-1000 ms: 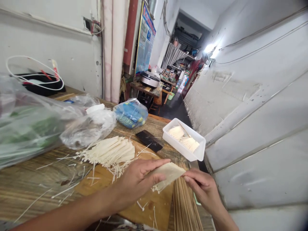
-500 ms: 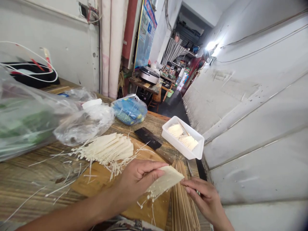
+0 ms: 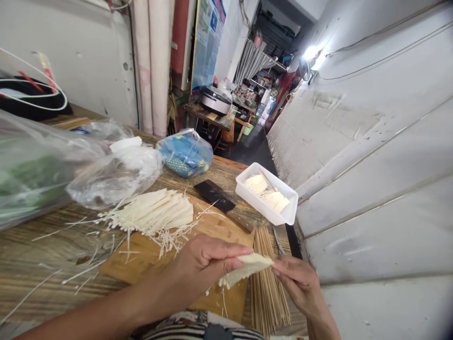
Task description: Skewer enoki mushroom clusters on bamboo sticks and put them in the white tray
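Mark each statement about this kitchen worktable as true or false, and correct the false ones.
1. Both hands hold one pale wrapped bundle of thin mushrooms. True: the left hand and the right hand each grip it.
2. The white tray is empty. False: it holds pale bundles.
3. A cleaver lies on the table between the cutting board and the tray. True.
4. The wooden skewers stand upright in a cup. False: they lie flat in a heap under the hands.
5. Loose mushrooms lie spread on the board. True.
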`<state>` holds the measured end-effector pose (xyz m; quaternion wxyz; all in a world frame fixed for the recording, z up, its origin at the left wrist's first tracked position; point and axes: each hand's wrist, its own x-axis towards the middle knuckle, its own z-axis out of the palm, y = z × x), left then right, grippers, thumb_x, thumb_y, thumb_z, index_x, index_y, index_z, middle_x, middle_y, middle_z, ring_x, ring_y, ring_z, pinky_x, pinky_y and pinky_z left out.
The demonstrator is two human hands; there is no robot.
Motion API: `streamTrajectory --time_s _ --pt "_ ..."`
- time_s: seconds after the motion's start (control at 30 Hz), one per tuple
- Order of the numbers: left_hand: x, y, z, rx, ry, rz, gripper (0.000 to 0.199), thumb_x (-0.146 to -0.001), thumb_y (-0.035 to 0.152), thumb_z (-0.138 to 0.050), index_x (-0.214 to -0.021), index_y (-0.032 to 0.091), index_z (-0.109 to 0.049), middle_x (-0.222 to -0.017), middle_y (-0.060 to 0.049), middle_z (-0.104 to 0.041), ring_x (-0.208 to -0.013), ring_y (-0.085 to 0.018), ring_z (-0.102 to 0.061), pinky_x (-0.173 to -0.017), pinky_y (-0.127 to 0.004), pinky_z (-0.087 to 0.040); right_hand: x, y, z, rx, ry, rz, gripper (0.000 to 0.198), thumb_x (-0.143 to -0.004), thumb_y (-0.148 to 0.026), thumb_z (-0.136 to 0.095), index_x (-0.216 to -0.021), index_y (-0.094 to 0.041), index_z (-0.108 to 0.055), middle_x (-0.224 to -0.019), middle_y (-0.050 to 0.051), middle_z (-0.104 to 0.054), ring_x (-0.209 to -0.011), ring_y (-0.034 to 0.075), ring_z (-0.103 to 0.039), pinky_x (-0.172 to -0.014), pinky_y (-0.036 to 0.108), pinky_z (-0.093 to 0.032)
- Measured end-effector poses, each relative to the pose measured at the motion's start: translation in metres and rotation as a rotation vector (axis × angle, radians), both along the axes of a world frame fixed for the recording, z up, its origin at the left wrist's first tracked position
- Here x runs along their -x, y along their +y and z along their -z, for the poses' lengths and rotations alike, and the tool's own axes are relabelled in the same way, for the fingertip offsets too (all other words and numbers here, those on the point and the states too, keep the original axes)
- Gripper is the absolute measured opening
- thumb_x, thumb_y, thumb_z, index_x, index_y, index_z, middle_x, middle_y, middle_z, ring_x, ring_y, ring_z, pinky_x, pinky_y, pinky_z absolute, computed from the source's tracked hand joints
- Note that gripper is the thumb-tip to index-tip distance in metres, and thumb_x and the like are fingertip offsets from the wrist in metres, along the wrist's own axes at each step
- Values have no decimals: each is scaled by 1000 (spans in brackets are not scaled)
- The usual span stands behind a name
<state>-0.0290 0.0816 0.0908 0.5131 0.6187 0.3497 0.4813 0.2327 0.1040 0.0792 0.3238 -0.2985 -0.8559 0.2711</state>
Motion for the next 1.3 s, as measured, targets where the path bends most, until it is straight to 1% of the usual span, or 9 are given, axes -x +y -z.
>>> streamTrajectory --time_s 0.17,0.37,0.53,0.67,0.73,0.87,0.93,1.1,1.3 --pt "1 -1 -6 -19 21 -81 23 -77 25 -64 -98 30 -73 -77 1 -76 -60 -11 -66 -56 -18 -51 3 -4 -2 -26 31 23 50 -85 -3 -49 -123 -34 -59 -63 -3 -42 -56 10 -41 -51 21 -30" --pt "0 -2 -7 -90 -30 -165 24 -77 20 -64 -94 33 -73 -79 2 -76 -59 -10 -67 -59 -16 -53 3 -9 0 -29 -1 2 53 -86 -2 -49 -126 -36 -55 -64 -4 -42 -57 11 -41 -52 22 -30" --pt "0 -2 -5 -79 -47 -129 22 -78 20 -64 -93 32 -74 -78 1 -76 -61 -11 -68 -56 -17 -52 0 -5 0 -18 -41 -28 53 -86 -2 -49 -126 -36 -55 -64 -3 -38 -55 10 -39 -50 22 -28" --pt "1 -5 -4 -56 -33 -75 22 -79 21 -63 -95 31 -74 -77 1 -76 -59 -11 -67 -54 -17 -51 0 -2 -2 -17 -39 -44 52 -85 -2 -49 -126 -35 -56 -64 -3 -37 -55 11 -39 -50 23 -27" --pt "1 -6 -4 -43 -44 -60 23 -79 20 -63 -96 32 -73 -80 1 -76 -63 -11 -68 -57 -17 -52 0 -2 -1 -19 -34 -43 53 -85 -2 -48 -126 -34 -56 -64 -3 -38 -55 11 -39 -51 23 -27" --pt "-1 -5 -1 -10 -86 -48 27 -79 18 -63 -97 36 -72 -92 3 -75 -78 -13 -71 -69 -18 -55 0 -5 0 -14 -16 -41 53 -85 -2 -48 -126 -35 -56 -63 -3 -39 -55 11 -40 -51 23 -28" --pt "-1 -5 0 -15 -84 -41 28 -79 18 -63 -97 37 -72 -94 3 -75 -81 -13 -71 -71 -18 -56 0 -6 0 -14 -10 -37 53 -85 -2 -48 -126 -35 -56 -64 -3 -39 -55 11 -40 -51 23 -27" --pt "-1 -4 -1 -35 -76 -35 28 -79 16 -63 -97 36 -72 -94 2 -75 -82 -14 -71 -71 -19 -57 1 -7 0 -22 -8 -21 53 -85 -2 -49 -127 -34 -55 -65 -3 -40 -55 11 -41 -50 23 -28" --pt "0 -3 -4 -58 -76 -36 31 -77 13 -62 -96 35 -72 -92 2 -75 -79 -14 -72 -69 -19 -57 2 -5 -1 -71 1 -30 52 -85 -2 -49 -127 -32 -56 -63 -3 -40 -54 10 -40 -50 22 -28"
